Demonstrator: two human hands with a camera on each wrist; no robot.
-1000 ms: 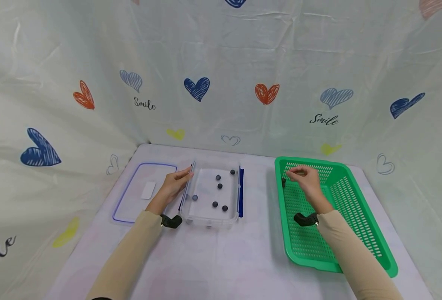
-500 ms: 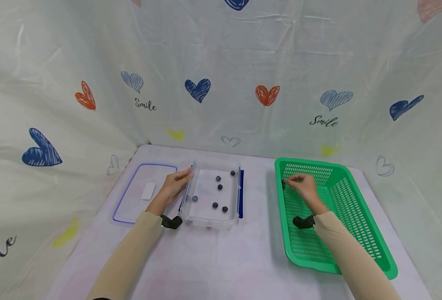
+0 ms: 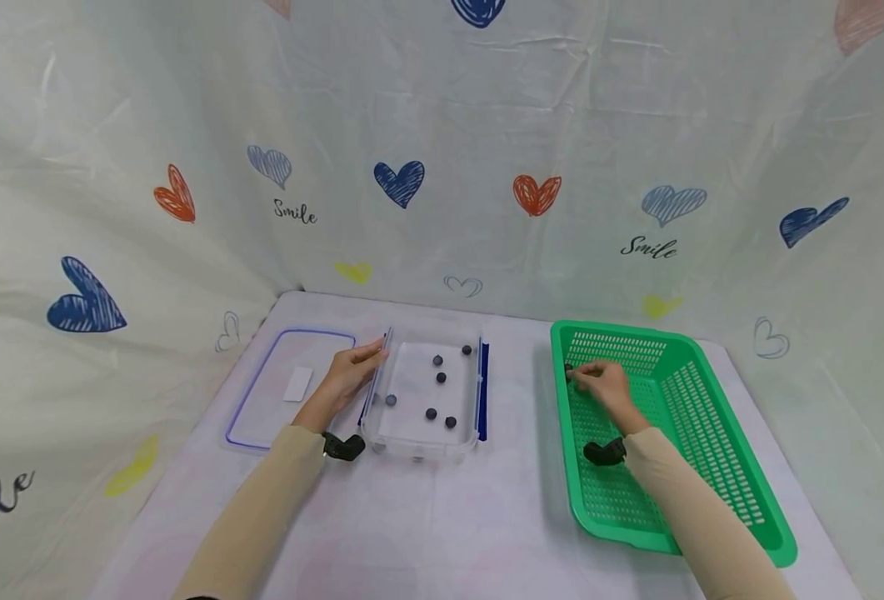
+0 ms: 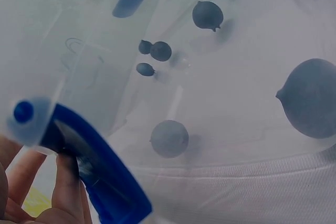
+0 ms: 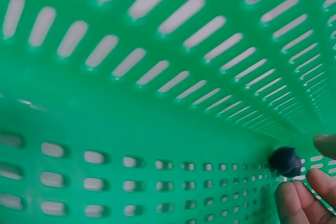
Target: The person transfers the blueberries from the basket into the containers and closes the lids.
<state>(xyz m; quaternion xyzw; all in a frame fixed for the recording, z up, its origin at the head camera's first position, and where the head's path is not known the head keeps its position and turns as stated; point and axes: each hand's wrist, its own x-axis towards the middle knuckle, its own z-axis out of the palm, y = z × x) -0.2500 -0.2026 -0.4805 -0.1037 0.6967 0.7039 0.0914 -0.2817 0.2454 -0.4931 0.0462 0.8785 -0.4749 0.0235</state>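
Note:
My left hand grips the left wall of a clear plastic box, its fingers by the blue latch in the left wrist view. Several dark blueberries lie spread over the box floor. My right hand reaches into a green plastic basket, near its far left corner. A dark blueberry lies there against the basket wall. In the right wrist view the thumb and fingers stand apart beside this blueberry, with a gap between them.
A clear lid with a blue rim lies flat left of the box, bearing a white label. The box's right blue latch hangs outward. A heart-printed curtain hangs behind the white table.
My right hand has come down and slightly nearer, its fingertips reaching the blueberry by the basket wall. The left hand stays on the box. The head view has tilted slightly.

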